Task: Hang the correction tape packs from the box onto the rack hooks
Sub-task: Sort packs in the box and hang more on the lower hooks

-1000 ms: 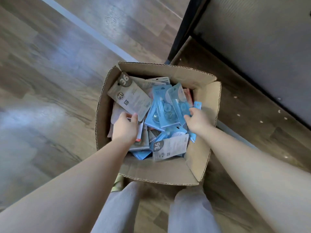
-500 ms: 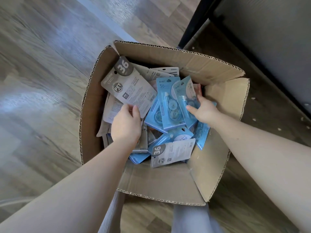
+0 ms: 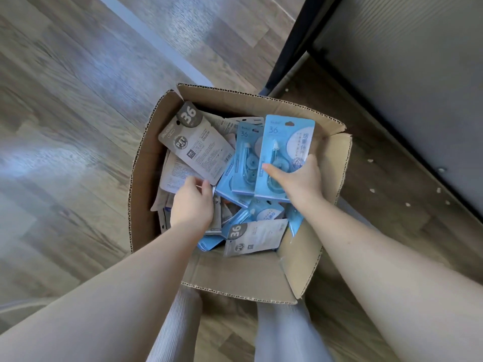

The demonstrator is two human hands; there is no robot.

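Both hands in the cardboard box (image 3: 235,278) on the floor, pulling stock. L hand (image 3: 192,205) pinches a grey pack (image 3: 197,145) by its bottom edge, R hand (image 3: 300,178) grips a blue pack (image 3: 285,142) low w/ fingers curled, prob. so hang-holes stay free for hooks. Rack hooks not in view.

Single head view, steeply downward, close above open box (image 3: 235,278) on floor (image 3: 65,126).

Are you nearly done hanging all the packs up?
Not nearly. No rack hooks show here, so nothing looks hung. The right hand grips a blue pack; the left hand holds a grey pack. The box is full of packs.
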